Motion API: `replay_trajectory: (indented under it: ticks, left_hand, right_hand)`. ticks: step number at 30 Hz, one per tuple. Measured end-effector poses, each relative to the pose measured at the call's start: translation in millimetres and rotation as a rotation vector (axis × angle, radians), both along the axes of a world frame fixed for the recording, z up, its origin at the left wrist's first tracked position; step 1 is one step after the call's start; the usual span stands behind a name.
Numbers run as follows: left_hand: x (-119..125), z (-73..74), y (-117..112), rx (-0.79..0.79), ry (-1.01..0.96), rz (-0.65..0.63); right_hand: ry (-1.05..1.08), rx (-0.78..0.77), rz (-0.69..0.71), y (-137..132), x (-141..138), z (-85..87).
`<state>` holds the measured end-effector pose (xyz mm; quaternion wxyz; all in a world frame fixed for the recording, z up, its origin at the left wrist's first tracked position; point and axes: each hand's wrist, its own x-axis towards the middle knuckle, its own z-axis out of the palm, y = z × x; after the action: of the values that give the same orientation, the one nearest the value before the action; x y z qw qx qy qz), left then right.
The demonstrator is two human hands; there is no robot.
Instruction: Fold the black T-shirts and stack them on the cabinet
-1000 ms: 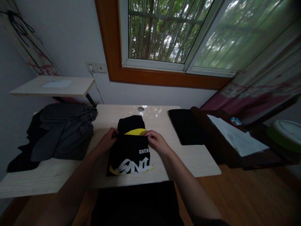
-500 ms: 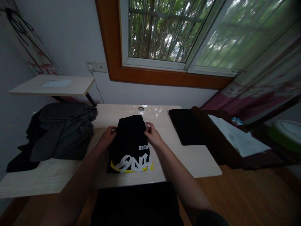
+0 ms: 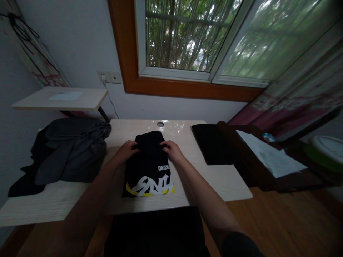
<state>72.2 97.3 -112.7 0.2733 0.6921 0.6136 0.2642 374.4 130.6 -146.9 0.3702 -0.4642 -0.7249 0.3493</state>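
A folded black garment with white lettering and a yellow stripe at its near edge lies on the pale wooden table in front of me. My left hand rests on the garment's upper left part, fingers curled over the fold. My right hand lies on its upper right part, fingers bent and pressing on the cloth. Both hands sit near the far end of the fold, close together.
A heap of dark grey clothes lies on the table's left. A black flat item lies at the right edge, beside a dark desk with white papers. A small shelf and a window are behind.
The top flap has been laid down over the yellow part, which no longer shows at the far end. Both hands have moved inward onto the top of the folded garment.
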Motion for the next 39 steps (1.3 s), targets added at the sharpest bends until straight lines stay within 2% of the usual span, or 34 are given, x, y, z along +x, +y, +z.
replay_trajectory:
  ticks: [4, 7, 11, 15, 18, 21, 25, 28, 30, 34, 39]
  left_hand:
    - [-1, 7.3, 3, -0.025, -0.088, 0.049]
    - [0, 8.3, 2, -0.083, -0.187, 0.146]
    - [0, -0.3, 5, -0.058, -0.255, 0.346]
    - [-3, -12.3, 11, -0.060, -0.267, 0.428]
    - [-4, -17.3, 11, -0.066, -0.286, 0.425]
    - [0, -17.1, 5, -0.022, -0.223, 0.393]
    - [8, -9.0, -13, 0.000, -0.086, 0.312]
    - [10, 0.9, -33, -0.058, -0.031, 0.272]
    - [9, 8.3, -46, -0.133, -0.019, 0.251]
    - [3, 22.5, -67, -0.209, -0.080, 0.161]
    - [-1, 30.9, -77, -0.256, -0.178, 0.106]
  right_hand:
    - [0.059, 0.055, -0.076, 14, -5, 1.6]
    - [0.089, 0.082, -0.142, 25, -9, 6.1]
    - [0.089, 0.019, -0.177, 37, -14, 11.9]
    - [0.012, -0.061, -0.216, 42, -17, 13.0]
    - [-0.045, -0.065, -0.215, 38, -18, 12.1]
    - [-0.030, -0.013, -0.173, 29, -18, 8.4]
    - [-0.023, 0.094, -0.180, 9, -14, 0.2]
    - [-0.071, 0.141, -0.213, -10, -7, -0.3]
    - [-0.096, 0.093, -0.200, -25, -1, 4.6]
    - [-0.209, -0.099, -0.132, -50, 8, 21.3]
    - [-0.266, -0.244, -0.038, -67, 13, 35.2]
